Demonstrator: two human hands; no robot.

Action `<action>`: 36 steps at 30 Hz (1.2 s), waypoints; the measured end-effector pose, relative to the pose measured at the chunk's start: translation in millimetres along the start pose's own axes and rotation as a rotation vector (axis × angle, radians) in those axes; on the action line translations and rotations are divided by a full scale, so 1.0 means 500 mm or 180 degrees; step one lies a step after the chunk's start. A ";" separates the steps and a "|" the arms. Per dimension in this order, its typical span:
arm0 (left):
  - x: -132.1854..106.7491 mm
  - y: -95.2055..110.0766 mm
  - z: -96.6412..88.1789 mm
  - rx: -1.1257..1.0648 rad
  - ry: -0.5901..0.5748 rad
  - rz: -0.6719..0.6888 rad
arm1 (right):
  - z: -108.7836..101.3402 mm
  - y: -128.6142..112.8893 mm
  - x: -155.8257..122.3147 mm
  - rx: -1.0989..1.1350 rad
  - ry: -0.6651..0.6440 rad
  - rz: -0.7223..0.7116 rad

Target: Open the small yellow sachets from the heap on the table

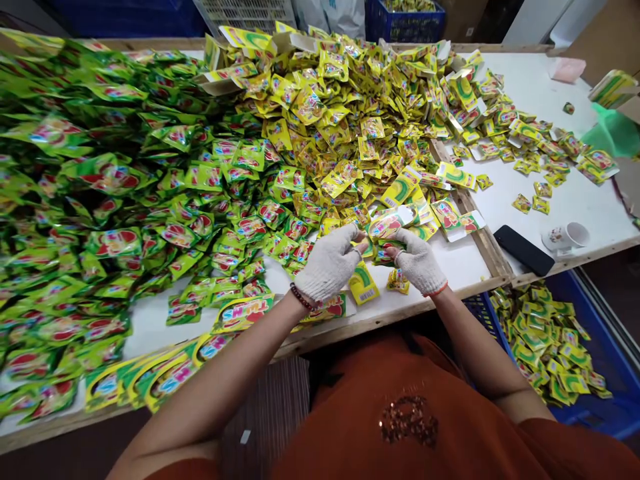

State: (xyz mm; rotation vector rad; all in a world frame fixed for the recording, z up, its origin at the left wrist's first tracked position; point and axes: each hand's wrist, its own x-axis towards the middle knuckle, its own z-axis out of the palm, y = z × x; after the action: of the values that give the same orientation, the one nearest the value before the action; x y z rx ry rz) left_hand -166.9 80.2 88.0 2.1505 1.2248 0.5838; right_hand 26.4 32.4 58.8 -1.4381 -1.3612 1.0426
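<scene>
Both my hands wear white knit gloves and meet over the near edge of the white table (460, 267). My left hand (327, 263) and my right hand (419, 261) are both closed, pinching a small green and yellow sachet pack (387, 227) between them. A yellow packet with a barcode (363, 285) and a small yellow sachet (398, 281) lie right under my hands. A large heap of green sachets (115, 200) fills the left of the table; a heap of yellow sachets (350, 113) lies behind my hands.
A black phone (523, 249) and a white cup (567, 236) lie on the right table section. A blue crate (615, 373) with yellow sachets stands low at the right. Flat green cartons (165, 373) rest at the near left edge. Another blue crate (403, 23) stands beyond.
</scene>
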 end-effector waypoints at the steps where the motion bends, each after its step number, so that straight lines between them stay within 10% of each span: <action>1: -0.005 -0.006 -0.002 0.0498 -0.0125 0.0246 | -0.009 0.008 -0.003 -0.0016 0.0110 0.0011; 9: -0.002 -0.072 0.045 0.2134 -0.1194 0.2122 | -0.059 0.034 -0.029 0.0023 0.0442 0.0293; 15: 0.003 -0.061 0.029 0.0765 -0.0739 0.0602 | -0.093 0.047 -0.052 0.0841 0.0740 0.0682; 20: -0.033 -0.037 0.065 -0.1517 -0.0322 -0.0574 | -0.070 0.051 -0.070 0.1292 0.0008 0.0504; 26: -0.032 -0.010 0.080 -0.2385 -0.0033 -0.1011 | -0.028 0.011 -0.064 -0.0872 0.0116 -0.0992; 29: -0.012 -0.007 0.050 -0.3023 -0.0600 -0.1783 | -0.016 -0.003 -0.063 -0.1980 -0.0441 -0.1489; 32: 0.005 -0.019 0.039 -0.3202 -0.1200 -0.1671 | -0.012 -0.007 -0.070 -0.2299 -0.0990 -0.1747; 36: 0.009 -0.046 0.057 -0.1731 -0.0646 -0.1009 | -0.038 0.010 -0.083 -0.1635 -0.1202 -0.1450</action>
State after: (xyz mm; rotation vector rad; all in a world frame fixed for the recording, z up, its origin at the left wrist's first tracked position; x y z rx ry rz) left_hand -161.0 85.5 52.0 1.4896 1.1083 0.4776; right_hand 44.0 -9.8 59.1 -1.2109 -2.2294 0.7071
